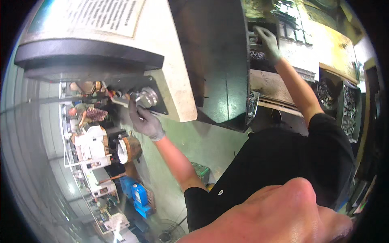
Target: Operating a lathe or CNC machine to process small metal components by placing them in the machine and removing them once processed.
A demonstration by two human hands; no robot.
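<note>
Holding metal scrap (326,95), dark bins (339,106) beyond bare hand (283,214)

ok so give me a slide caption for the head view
A co-worker's grey-gloved hand at a round metal knob on a machine; a bare hand looms at the lower edge.
</note>
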